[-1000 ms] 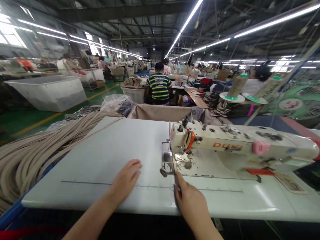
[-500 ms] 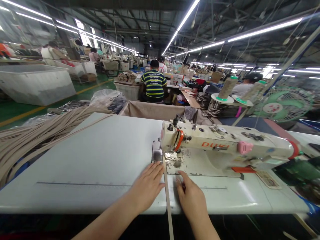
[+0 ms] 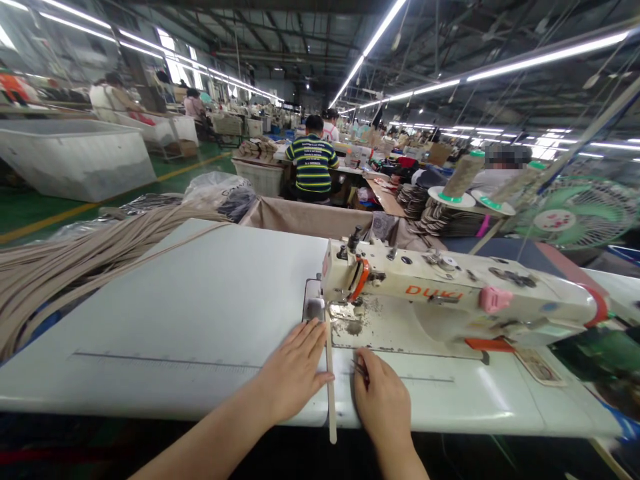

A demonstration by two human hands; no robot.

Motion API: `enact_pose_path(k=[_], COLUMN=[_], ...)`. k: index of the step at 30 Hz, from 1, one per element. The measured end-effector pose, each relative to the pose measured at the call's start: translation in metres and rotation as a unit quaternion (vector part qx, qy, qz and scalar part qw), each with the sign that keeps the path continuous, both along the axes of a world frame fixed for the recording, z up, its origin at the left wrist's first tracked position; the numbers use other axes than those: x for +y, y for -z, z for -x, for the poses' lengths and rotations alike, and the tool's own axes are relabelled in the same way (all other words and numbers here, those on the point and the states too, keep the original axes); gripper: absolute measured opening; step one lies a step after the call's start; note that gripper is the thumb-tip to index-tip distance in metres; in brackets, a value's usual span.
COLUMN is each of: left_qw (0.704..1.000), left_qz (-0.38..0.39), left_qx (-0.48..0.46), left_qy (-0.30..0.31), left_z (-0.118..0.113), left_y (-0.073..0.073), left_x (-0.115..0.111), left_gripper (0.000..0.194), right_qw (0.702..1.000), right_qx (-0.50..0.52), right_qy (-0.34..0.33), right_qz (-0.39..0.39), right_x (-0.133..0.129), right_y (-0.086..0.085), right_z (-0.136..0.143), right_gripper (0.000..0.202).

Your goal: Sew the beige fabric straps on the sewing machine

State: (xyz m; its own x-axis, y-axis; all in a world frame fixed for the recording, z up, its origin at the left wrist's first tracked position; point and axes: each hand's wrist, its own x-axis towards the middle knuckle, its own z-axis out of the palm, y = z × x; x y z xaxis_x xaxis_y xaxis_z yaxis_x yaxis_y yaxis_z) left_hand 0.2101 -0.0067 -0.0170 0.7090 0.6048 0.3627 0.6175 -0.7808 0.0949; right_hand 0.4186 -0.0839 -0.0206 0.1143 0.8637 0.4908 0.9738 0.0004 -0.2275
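A narrow beige fabric strip (image 3: 330, 387) runs from under the needle area of the sewing machine (image 3: 450, 287) toward me. Its rounded end hangs just past the table's front edge. My left hand (image 3: 297, 363) lies flat on the table left of the strip, fingers stretched toward the machine's foot, the thumb touching the strip. To the right of the strip, my right hand (image 3: 383, 390) rests on the tabletop with curled fingers. Between its thumb and fingers shows a small pointed metal tool (image 3: 360, 368), mostly hidden by the hand.
A bundle of long beige strips (image 3: 100, 260) lies at the left of the white table (image 3: 175, 307). Behind it stands a cloth-lined bin (image 3: 305, 217). Thread cones (image 3: 463, 177) and a green fan (image 3: 560, 213) stand at right. A person in a striped shirt (image 3: 311, 167) sits ahead.
The strip has advanced toward the machine, so its near end has come into view. My right hand's fingers have curled in closer. My left hand stays nearly in place.
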Motion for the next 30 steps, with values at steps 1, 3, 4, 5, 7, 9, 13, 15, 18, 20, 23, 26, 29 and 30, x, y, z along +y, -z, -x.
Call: enact_pose_path(k=[1,3,4,5,7,9,13,15,18,20,23,26,29,30], left_qw=[1.000,1.000,1.000,1.000,1.000,1.000,1.000,1.000,1.000,1.000,1.000,1.000,0.999,0.999], left_qz=[0.003,0.009,0.011,0.013,0.014,0.013,0.013,0.012,0.005,0.001,0.002,0.010,0.020,0.022], left_qx=[0.000,0.000,0.000,0.000,-0.004,-0.008,-0.005,-0.003,0.007,0.013,0.018,0.030,0.038,0.038], left_qy=[-0.001,-0.002,-0.001,-0.001,-0.003,-0.003,0.000,0.000,-0.005,-0.008,-0.006,-0.003,-0.009,-0.011], left_z=[-0.0001,-0.0003,-0.0003,-0.0004,-0.0005,-0.0005,-0.0003,-0.0002,-0.0002,-0.0003,-0.0005,-0.0014,-0.0027,-0.0030], left_y=[-0.0003,-0.0006,-0.0007,-0.0008,-0.0009,-0.0012,-0.0026,-0.0034,-0.0045,-0.0049,-0.0050,-0.0045,-0.0030,-0.0025], left_x=[-0.0002,-0.0004,-0.0004,-0.0004,-0.0006,-0.0008,-0.0014,-0.0017,-0.0022,-0.0021,-0.0012,-0.0001,0.0017,0.0029], left_gripper=[0.079,0.080,0.080,0.080,0.080,0.079,0.077,0.076,0.075,0.074,0.074,0.074,0.076,0.076], right_qw=[1.000,1.000,1.000,1.000,1.000,1.000,1.000,1.000,1.000,1.000,1.000,1.000,0.999,0.999], right_qx=[-0.003,-0.010,-0.013,-0.014,-0.011,-0.006,0.001,0.003,0.006,0.007,0.004,-0.003,-0.016,-0.020], right_qy=[-0.003,-0.008,-0.009,-0.008,-0.011,-0.016,-0.018,-0.018,-0.023,-0.025,-0.024,-0.024,-0.028,-0.028], right_qz=[-0.002,-0.004,-0.005,-0.005,-0.005,-0.004,0.000,0.002,-0.001,-0.005,-0.003,-0.008,-0.031,-0.036], right_x=[0.0001,0.0003,0.0003,0.0002,-0.0001,-0.0005,-0.0010,-0.0009,-0.0004,0.0000,0.0002,0.0002,0.0006,0.0007], right_y=[-0.0012,-0.0031,-0.0038,-0.0042,-0.0045,-0.0042,-0.0036,-0.0037,-0.0038,-0.0038,-0.0038,-0.0035,-0.0028,-0.0027], right_z=[0.0000,0.0000,-0.0001,-0.0001,-0.0002,-0.0004,-0.0010,-0.0011,-0.0009,-0.0007,-0.0005,-0.0007,-0.0011,-0.0012], right_gripper=[0.029,0.029,0.029,0.028,0.028,0.028,0.028,0.028,0.028,0.028,0.028,0.027,0.026,0.026])
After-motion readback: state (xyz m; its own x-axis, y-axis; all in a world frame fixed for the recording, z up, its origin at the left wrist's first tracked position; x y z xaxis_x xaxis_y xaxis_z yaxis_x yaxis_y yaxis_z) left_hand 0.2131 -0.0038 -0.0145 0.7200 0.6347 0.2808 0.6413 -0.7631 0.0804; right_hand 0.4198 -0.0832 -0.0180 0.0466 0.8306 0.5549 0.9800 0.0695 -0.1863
